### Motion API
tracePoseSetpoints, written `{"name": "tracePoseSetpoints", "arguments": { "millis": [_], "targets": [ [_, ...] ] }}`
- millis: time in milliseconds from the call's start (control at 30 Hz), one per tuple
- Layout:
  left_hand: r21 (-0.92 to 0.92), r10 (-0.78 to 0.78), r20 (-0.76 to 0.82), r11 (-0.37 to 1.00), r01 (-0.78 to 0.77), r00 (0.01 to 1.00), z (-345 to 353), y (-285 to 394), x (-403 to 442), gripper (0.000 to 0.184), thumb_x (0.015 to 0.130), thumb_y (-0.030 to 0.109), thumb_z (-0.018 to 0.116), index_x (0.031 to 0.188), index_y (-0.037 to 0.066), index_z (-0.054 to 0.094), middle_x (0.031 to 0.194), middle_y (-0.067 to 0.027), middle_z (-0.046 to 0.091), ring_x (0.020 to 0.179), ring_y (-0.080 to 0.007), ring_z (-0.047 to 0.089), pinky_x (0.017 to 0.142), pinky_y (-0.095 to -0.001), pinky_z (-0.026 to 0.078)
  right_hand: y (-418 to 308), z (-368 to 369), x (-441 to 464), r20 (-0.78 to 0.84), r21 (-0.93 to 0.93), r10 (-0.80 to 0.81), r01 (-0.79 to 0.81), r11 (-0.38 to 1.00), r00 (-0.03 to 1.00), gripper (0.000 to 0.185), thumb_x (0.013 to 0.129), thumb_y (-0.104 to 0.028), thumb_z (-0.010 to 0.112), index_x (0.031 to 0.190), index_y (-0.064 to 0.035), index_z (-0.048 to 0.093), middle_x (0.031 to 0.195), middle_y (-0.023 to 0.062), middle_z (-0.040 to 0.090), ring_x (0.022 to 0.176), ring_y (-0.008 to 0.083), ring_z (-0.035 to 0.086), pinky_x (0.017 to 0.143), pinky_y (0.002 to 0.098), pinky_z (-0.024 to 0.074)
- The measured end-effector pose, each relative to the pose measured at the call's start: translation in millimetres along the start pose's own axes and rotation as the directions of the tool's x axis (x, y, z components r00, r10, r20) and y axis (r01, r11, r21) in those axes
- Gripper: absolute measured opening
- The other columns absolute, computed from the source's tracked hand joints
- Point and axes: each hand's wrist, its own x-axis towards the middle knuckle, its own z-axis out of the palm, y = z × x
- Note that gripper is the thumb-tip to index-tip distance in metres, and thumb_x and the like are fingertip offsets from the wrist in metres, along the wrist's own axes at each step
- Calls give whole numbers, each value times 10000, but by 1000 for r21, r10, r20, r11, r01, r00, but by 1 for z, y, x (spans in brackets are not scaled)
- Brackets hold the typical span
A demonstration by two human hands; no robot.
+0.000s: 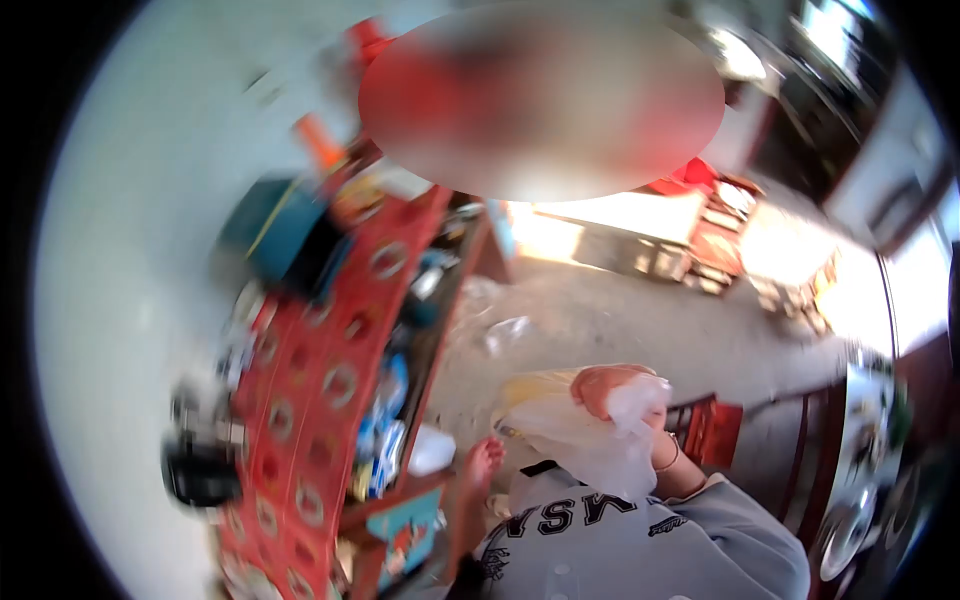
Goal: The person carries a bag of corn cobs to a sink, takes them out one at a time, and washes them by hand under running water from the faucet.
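We have our right hand point(608, 390) curled tight on a translucent plastic bag point(565, 425), whose thin film hangs below it in front of our grey shirt point(590, 550). Our left hand point(486, 458) sits apart to the bag's left, fingers partly bent, too blurred for us to tell whether it holds anything. Left of that hand runs a red patterned tabletop point(310, 400); right of the right hand stands a red seat point(715, 430)

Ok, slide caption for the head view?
Right hand holding a translucent plastic bag, left hand nearer a patterned red tabletop.
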Motion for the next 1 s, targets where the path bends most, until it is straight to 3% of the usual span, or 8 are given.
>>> {"name": "tracePoseSetpoints", "arguments": {
  "millis": [200, 600, 667, 767, 800, 833, 900, 1000],
  "targets": [
    [309, -355, -297, 842, 442, 886, 21, -74, 98, 298, 889, 283, 455, 1020, 20, 506, 883, -67, 569, 766, -192, 550, 678, -292, 442, -92, -187, -12, -410, 57, 151, -139, 989, 900, 220, 750, -178, 544, 626, -5, 490, 639, 85, 477, 596, 213, 434, 587, 326, 375],
    [815, -144, -468, 310, 489, 872, 300, 8, 426, 261, 876, 279, 466, 909, 25, 515, 713, -120, 526, 631, -252, 491, 575, -351, 403, -236, -574, -24, -787, -562, -583, 156, 812, 201, 288, 717, -212, 508, 532, -120, 308, 527, 0, 264, 448, 127, 226, 470, 297, 218],
    [884, -47, -396, 252, 394, 917, 378, 33, 512, 258, 874, 278, 468, 890, 26, 517, 684, -128, 518, 608, -263, 481, 558, -360, 396, -271, -619, -14, -748, -663, -664, 67, 745, -23, 309, 739, -215, 506, 549, -134, 277, 540, -8, 221, 453, 116, 193, 479, 289, 201],
    [994, 106, 88, 49, -93, 991, 548, 49, 680, 255, 871, 277, 470, 862, 27, 519, 642, -141, 508, 575, -278, 466, 532, -375, 386, -329, -679, -4, -598, -796, -784, -11, 605, 165, 338, 819, -297, 471, 586, -155, 274, 564, -23, 220, 467, 112, 190, 495, 278, 211],
    [946, 119, 320, 6, -323, 940, 623, 40, 730, 255, 870, 277, 471, 853, 28, 520, 627, -146, 504, 563, -283, 461, 523, -380, 383, -345, -692, 2, -553, -833, -814, -132, 537, 178, 315, 837, -317, 443, 607, -160, 296, 589, -18, 224, 466, 111, 184, 506, 278, 232],
    [570, 137, 814, -376, -731, 565, 763, 17, 733, 226, 856, 236, 500, 788, 21, 504, 640, -146, 501, 568, -262, 451, 527, -386, 370, -362, -709, 7, -569, -821, -795, -96, 563, 211, 333, 852, -358, 435, 627, -152, 302, 574, -16, 211, 469, 115, 194, 512, 285, 244],
    [548, 93, 813, 216, -808, 575, 982, -51, 758, 161, 837, 137, 522, 914, -1, 553, 804, -137, 593, 746, -235, 557, 696, -319, 442, -388, -751, -4, -500, -865, -860, -117, 489, 102, 330, 862, -343, 429, 629, -128, 337, 551, -17, 253, 466, 120, 243, 493, 286, 258],
    [315, -41, 949, 43, -948, 313, 1216, -138, 679, 159, 825, 87, 503, 930, -12, 572, 902, -171, 609, 864, -272, 585, 774, -331, 444, -425, -834, -45, -295, -881, -920, -299, 367, -257, 192, 853, -201, 519, 707, -79, 492, 625, 19, 457, 542, 206, 514, 590, 341, 469]
  ]
}}
